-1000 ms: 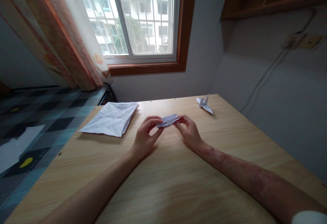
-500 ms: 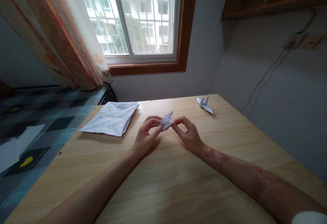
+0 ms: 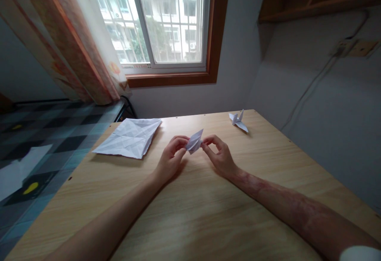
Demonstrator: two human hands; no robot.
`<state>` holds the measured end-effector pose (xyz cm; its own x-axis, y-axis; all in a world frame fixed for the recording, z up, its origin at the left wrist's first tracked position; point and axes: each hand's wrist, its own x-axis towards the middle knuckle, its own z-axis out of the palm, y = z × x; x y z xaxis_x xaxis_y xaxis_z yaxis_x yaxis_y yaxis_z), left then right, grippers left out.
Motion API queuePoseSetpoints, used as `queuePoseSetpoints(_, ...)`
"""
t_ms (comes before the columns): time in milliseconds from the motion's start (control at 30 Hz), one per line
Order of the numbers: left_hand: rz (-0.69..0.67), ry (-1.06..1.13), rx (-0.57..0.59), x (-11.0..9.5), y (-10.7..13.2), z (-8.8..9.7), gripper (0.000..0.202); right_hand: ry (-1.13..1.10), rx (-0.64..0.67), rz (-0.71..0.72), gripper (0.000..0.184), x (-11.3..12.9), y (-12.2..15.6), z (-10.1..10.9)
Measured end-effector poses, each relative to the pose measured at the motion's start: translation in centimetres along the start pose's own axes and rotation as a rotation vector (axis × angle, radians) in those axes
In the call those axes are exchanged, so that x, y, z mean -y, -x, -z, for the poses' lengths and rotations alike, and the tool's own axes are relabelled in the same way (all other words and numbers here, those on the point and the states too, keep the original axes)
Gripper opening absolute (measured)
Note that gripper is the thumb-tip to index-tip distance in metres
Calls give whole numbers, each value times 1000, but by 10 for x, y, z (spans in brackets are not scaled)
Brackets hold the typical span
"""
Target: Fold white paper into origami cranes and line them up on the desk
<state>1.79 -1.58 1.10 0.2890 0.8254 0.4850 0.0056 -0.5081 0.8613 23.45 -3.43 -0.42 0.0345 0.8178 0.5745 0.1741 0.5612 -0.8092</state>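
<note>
Between my hands, just above the table, is a small folded white paper piece with pointed flaps, one pointing up. My left hand pinches its left side between thumb and fingers. At its right end, the thumb and forefinger of my right hand close on a tip; the tip itself is mostly covered. A finished-looking white paper crane stands farther back on the right. To the left lies a stack of creased square paper sheets.
The light wooden table reaches to the wall below a barred window. A bed with a checked cover adjoins on the left, with white paper on it. A cable hangs along the right wall.
The folded paper has turned slightly, so one broad flap now faces me where separate layers showed before. Both hands stay in nearly the same place, still pinching it.
</note>
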Motion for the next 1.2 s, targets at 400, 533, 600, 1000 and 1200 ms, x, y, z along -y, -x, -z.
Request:
queuePoseSetpoints(400, 164, 92, 19, 11, 1, -3, 32, -13, -107, -62, 25, -3, -2, -1)
queuePoseSetpoints(533, 194, 137, 79, 10, 2, -2, 34, -79, -173, -71, 25, -11, -2, -2)
queuePoseSetpoints(600, 199, 153, 112, 10, 2, -2, 33, -93, -186, -77, 26, -13, -3, -3)
queuePoseSetpoints(1000, 135, 40, 40, 5, 3, -4, 32, -52, -41, -119, 26, -12, -3, -2)
queuePoseSetpoints(1200, 140, 53, 63, -1, 2, -3, 31, -69, -60, -114, 21, -15, -4, -3)
